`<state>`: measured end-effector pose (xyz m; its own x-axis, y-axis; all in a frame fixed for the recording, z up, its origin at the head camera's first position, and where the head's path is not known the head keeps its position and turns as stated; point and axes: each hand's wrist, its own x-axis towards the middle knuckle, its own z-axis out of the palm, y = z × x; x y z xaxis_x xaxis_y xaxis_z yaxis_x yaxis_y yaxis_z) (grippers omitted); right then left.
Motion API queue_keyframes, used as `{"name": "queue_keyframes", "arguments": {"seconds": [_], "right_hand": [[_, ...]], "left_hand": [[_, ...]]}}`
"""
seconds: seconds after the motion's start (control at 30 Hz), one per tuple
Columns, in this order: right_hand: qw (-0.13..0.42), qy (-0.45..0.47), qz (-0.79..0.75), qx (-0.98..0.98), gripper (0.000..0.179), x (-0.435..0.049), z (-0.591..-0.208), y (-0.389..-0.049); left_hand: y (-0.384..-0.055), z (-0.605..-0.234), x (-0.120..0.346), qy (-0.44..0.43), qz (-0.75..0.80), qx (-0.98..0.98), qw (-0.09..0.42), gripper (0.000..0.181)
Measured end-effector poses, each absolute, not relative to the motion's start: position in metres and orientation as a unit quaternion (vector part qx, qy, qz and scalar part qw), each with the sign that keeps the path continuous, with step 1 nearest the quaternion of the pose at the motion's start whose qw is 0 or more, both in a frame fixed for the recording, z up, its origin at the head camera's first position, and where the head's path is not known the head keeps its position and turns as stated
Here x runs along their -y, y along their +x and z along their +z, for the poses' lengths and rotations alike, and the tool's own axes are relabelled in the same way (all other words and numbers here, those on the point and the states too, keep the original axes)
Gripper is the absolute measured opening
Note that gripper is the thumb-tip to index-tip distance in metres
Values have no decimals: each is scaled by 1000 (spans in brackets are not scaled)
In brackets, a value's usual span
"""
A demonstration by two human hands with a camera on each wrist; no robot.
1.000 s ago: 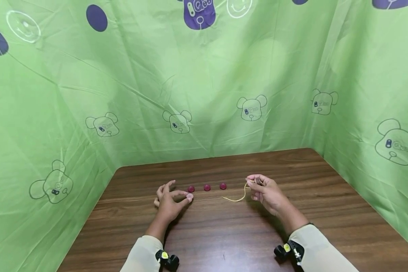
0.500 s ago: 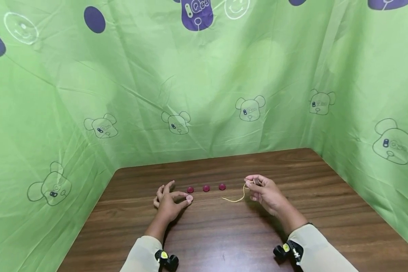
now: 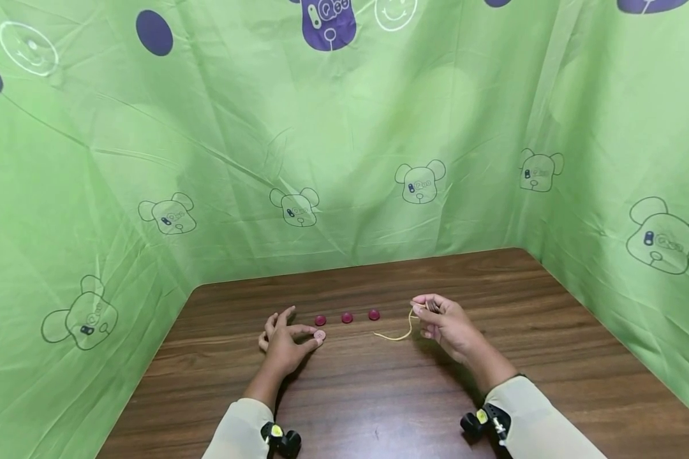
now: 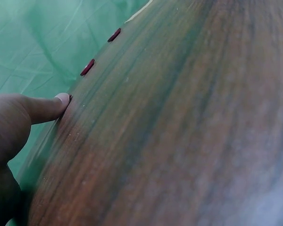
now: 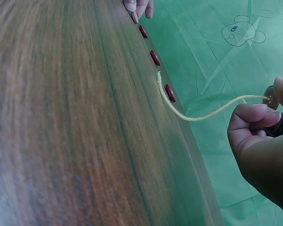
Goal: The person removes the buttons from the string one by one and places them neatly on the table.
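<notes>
My left hand (image 3: 284, 347) is low over the table at the left, thumb and index finger pinching a small pale pink button (image 3: 319, 335) by its edge. Three dark red buttons (image 3: 347, 317) lie flat in a row just beyond it. In the right wrist view, my right hand (image 5: 264, 136) holds a brown button (image 5: 270, 97) with a yellow cord (image 5: 203, 117) passing through its holes. Dark discs, seemingly more buttons, sit stacked within those fingers (image 5: 240, 115). The cord's free end trails down towards the table beside the red buttons.
The brown wooden table (image 3: 367, 395) has its far edge close behind the row. Green printed cloth (image 3: 344, 223) hangs round the back and sides. Each sleeve carries a small black wrist camera (image 3: 284, 441).
The pale pink button has dropped slightly and now shows its face flatter upward in the left fingers. The right hand keeps hold of the cord, nearly still. The head view has shifted a little.
</notes>
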<state>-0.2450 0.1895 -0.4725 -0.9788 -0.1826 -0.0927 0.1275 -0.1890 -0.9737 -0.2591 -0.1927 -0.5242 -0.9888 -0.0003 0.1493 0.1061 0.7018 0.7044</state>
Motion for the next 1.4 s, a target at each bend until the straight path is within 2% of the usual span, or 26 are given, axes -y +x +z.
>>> {"name": "queue_keyframes", "arguments": {"seconds": [0.17,0.4,0.67,0.87,1.4], "right_hand": [[103,-29,-770,-629,15,-189,-472,-244],[103,-57,-784,-609,28,-190,-471,-243],[97,-68,-795,-594,30,-190,-469,-243],[102,-68,-801,-586,24,-191,-469,-243],[107,-77,-790,-599,26,-190,-473,-244]], "left_hand": [[-258,-523,192,-25,-389,919,65,27],[-258,-523,192,-27,-390,918,64,30],[-258,-522,192,-31,-392,917,70,26],[-258,-521,193,-31,-390,918,69,26],[-257,-524,193,-16,-401,912,87,39]]}}
